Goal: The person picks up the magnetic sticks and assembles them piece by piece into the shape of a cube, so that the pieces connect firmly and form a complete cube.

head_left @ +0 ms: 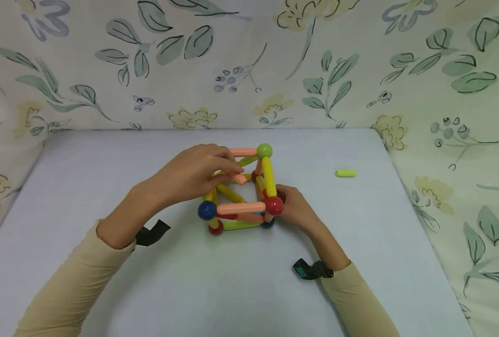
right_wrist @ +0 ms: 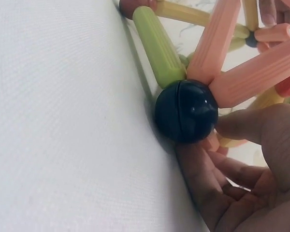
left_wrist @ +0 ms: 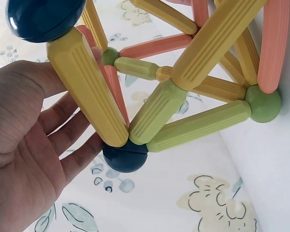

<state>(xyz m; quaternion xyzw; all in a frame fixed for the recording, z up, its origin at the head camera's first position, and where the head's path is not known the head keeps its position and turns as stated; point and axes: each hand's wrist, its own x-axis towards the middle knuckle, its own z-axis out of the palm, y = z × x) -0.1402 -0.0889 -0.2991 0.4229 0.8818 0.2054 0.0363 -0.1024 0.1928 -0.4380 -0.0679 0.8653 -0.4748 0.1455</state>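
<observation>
A cube-like frame of magnetic building sticks and balls stands on the white table, its near top bar a salmon stick point(head_left: 241, 208) between a blue ball point(head_left: 207, 210) and a red ball point(head_left: 274, 205). Above its left side, my left hand point(head_left: 199, 171) pinches a loose salmon stick point(head_left: 238, 178), whose end also shows in the right wrist view. My right hand point(head_left: 293, 206) holds the frame low on its right side. In the right wrist view, thumb and fingers close in behind a dark blue bottom ball point(right_wrist: 187, 112), which partly hides their hold.
A single yellow-green stick point(head_left: 345, 173) lies on the table point(head_left: 232, 290) to the right of the frame. Floral cloth point(head_left: 249, 61) hangs behind the table's back edge. Black straps point(head_left: 153, 233) sit at both wrists.
</observation>
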